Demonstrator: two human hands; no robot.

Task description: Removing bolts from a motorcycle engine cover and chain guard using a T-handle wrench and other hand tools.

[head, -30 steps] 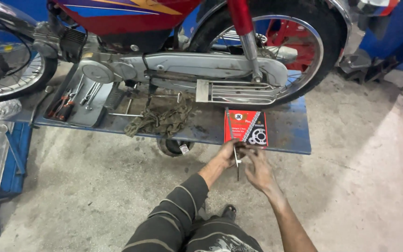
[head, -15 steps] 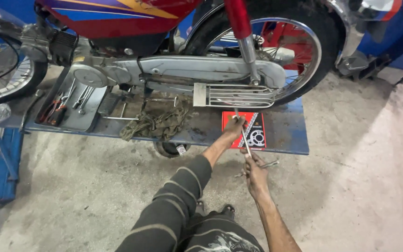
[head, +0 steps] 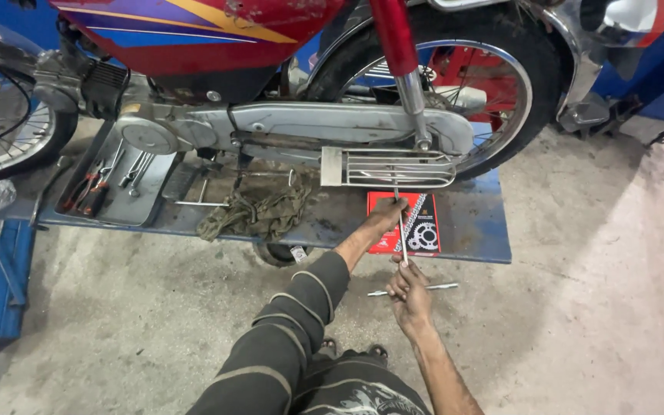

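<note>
Item: rod (head: 401,230), thin, straight, bare metal, standing near upright between the two hands, its top reaching the underside of the slotted guard (head: 388,167) of the motorcycle (head: 217,46). Judged stiff and light, slick if oily; best taken near each end, as it is here, so it cannot swing. Left hand (head: 384,215): reached forward over the red box (head: 423,227), fingers closed about the upper part of the rod; how tight cannot be told. Right hand (head: 407,290): lower, over the floor (head: 578,323), fingers clenched on the rod's bottom end. Second item: a slim tool (head: 416,290), metal, apparently lying crosswise on the floor just beside or under the right hand; whether that hand touches it cannot be told. The box lies flat on the blue lift platform (head: 478,223) and shows a printed picture of a sprocket and chain; likely cardboard, light. Also on the platform: a crumpled dirty rag (head: 259,214), soft, left of the box; a shallow tray (head: 113,201) with wrenches and red-handled pliers (head: 86,196) farther left. Above: grey chain cover (head: 332,127), rear wheel (head: 463,84), red shock strut (head: 397,46). A second wheel (head: 1,131) shows at the left edge.
</note>
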